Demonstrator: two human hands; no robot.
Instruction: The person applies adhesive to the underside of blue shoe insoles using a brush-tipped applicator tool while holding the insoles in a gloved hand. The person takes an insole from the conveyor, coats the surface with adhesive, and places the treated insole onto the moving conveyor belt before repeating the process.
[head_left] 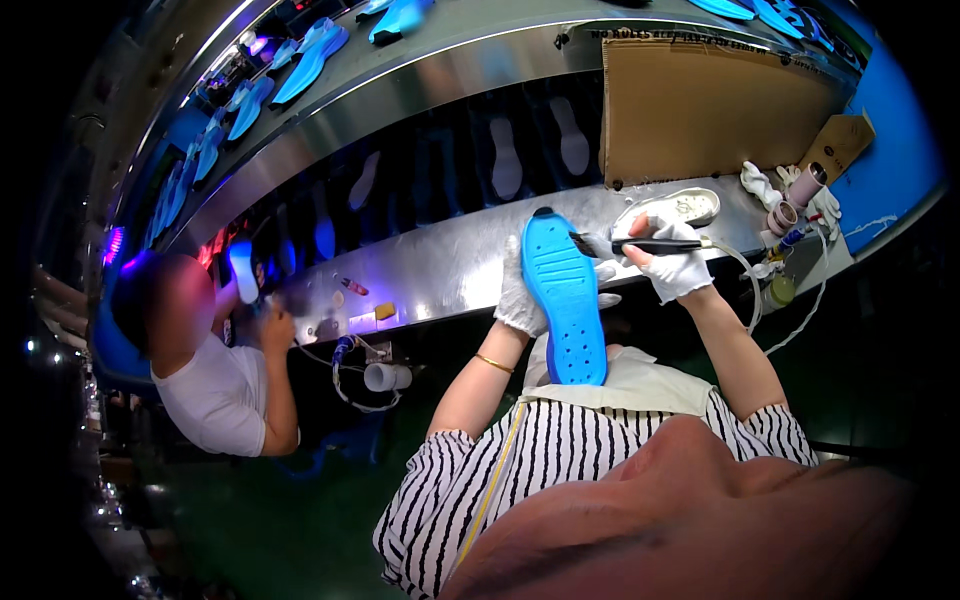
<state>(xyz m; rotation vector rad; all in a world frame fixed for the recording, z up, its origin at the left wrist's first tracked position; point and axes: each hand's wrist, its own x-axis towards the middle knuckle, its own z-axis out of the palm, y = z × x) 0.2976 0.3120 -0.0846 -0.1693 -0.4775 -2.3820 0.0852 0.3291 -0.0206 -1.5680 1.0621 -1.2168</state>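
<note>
A bright blue shoe sole [566, 285] stands lengthwise in front of me, its ribbed and holed face showing and its far tip black. My left hand [517, 298], in a white glove, grips it from the left side and behind, with fingertips showing past its right edge. In my right hand [675, 273], gloved but with bare fingertips, is a brush with a black handle [662, 245]. Its dark bristles [590, 244] are at the sole's upper right edge; I cannot tell whether they touch. A thin pale hose [745, 265] runs from the handle's end.
Beyond my right hand, a white dish [712, 205] lies on the metal bench [450, 265]. A cardboard sheet [720, 110], glove-like white cloth [760, 182] and rolls [783, 216] are nearby. A co-worker [215, 390] works at left. More blue soles [312, 62] line the upper belt.
</note>
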